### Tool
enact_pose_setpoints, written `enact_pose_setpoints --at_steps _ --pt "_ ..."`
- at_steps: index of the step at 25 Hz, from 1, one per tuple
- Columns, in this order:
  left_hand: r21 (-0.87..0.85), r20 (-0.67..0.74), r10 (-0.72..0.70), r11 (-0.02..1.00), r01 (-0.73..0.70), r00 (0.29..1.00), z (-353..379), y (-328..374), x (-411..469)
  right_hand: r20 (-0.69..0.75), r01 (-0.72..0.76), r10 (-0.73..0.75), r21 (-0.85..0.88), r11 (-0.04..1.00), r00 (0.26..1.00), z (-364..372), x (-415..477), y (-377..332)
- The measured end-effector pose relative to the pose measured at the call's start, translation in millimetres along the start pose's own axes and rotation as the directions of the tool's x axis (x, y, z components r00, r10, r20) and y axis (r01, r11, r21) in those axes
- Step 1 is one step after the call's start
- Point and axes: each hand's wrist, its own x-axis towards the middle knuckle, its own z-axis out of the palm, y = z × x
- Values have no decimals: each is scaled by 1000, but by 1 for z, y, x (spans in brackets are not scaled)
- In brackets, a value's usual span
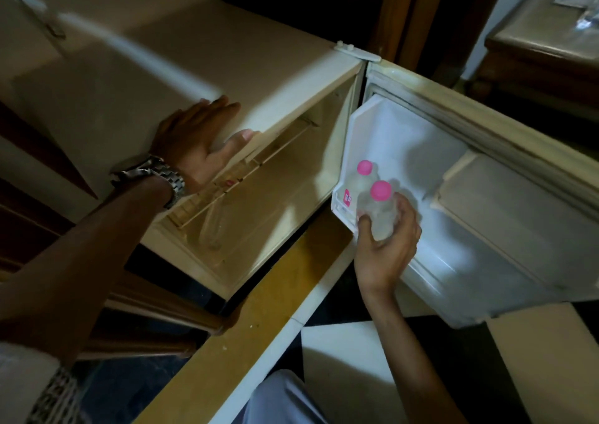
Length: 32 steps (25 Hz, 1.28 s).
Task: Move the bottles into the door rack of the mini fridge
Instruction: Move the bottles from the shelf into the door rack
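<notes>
The cream mini fridge (181, 76) stands open, its door (518, 151) swung out to the right. A white door rack (348, 151) runs along the door's inner side. One clear bottle with a pink cap (363, 172) stands in the rack. My right hand (385, 245) grips a second clear pink-capped bottle (380, 209) right beside the first, at the rack's near end. My left hand (197, 141), with a metal watch on the wrist, lies flat on the fridge's top front edge, fingers spread.
Inside the fridge a wire shelf (246, 177) crosses the cavity. A wooden ledge (259, 297) and black-and-white floor tiles (350, 358) lie below. Dark wooden furniture (544, 44) stands at the far right, behind the door.
</notes>
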Motion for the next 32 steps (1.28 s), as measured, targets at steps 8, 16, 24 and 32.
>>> enact_pose_setpoints --at_steps 8,16,24,32 --pt "-36 -14 -4 999 4 1000 -3 5 -2 112 53 -44 -84 995 993 31 42 43" --pt "-48 2 -17 999 17 1000 -4 6 -3 177 16 8 -132 991 984 33 52 69" --pt "-44 12 -29 999 30 999 -3 5 -1 125 318 -298 -200 927 946 94 -43 34" --pt "-34 4 -25 999 26 1000 1 1 0 926 478 76 -259 839 369 236 -87 1"
